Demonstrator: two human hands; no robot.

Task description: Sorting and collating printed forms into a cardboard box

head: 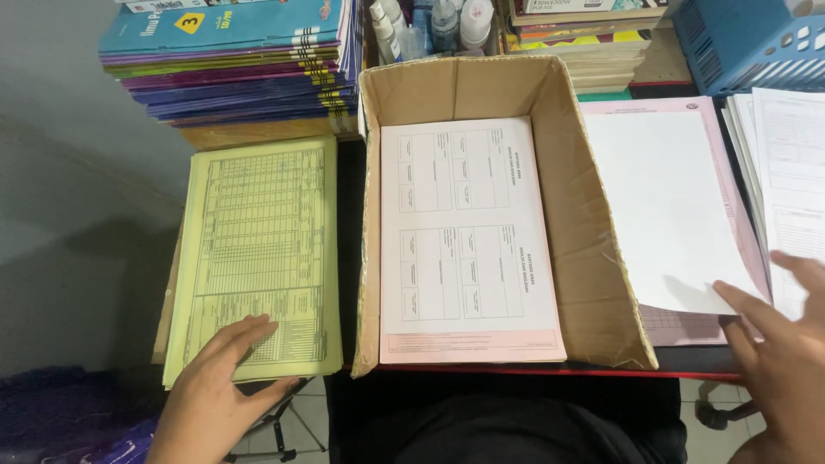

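Observation:
My left hand [225,378] lies flat, fingers spread, on the near corner of a stack of yellow printed sheets [258,249] at the left. My right hand [778,344] rests with fingers apart on the near corner of a blank white sheet [666,206], which lies on a stack of pink paper [739,232]. Between the two stacks stands an open cardboard box [593,258] holding a white form [464,232] over a pink sheet. Neither hand grips anything.
A tall pile of coloured books [232,60] stands behind the yellow stack. Bottles [447,21] and more books sit behind the box. A blue plastic tray [748,39] is at the far right, with white printed forms [791,172] below it.

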